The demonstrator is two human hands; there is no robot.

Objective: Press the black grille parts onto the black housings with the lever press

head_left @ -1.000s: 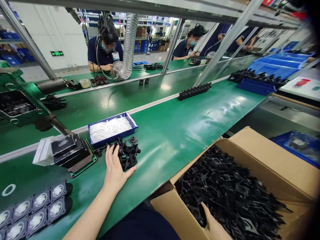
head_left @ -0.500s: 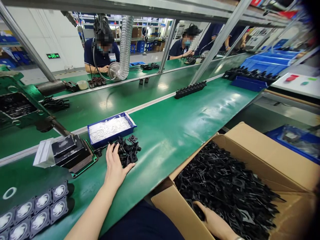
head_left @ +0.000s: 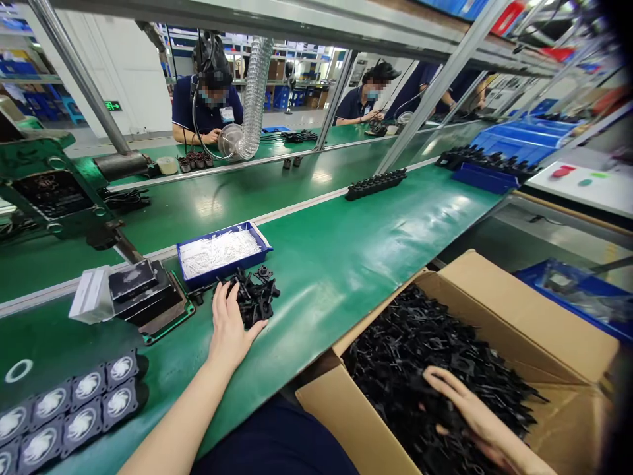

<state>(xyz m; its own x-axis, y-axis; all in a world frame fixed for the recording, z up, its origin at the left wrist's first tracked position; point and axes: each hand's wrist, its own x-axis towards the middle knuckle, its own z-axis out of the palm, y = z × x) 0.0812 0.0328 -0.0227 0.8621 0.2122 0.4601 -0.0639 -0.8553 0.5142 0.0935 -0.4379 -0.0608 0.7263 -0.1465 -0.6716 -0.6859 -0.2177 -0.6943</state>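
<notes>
My left hand [head_left: 228,326] lies flat on the green belt, fingers stretched out against a small heap of black plastic parts [head_left: 254,297]. My right hand [head_left: 469,412] is down inside the cardboard box [head_left: 534,316], its fingers spread over the mass of black plastic parts [head_left: 420,336] that fills the box. Whether those fingers hold a part is hidden among the pieces. A blue tray of white pins [head_left: 220,252] sits just behind the small heap.
A black fixture on a green base [head_left: 143,297] stands left of my left hand, and rows of square fan-patterned parts [head_left: 69,412] lie at the near left. A green press machine [head_left: 44,191] is at the far left. People work across the far belt.
My right hand has moved from the box's near corner further up and in over the black parts. My left hand has stayed at the small heap.
</notes>
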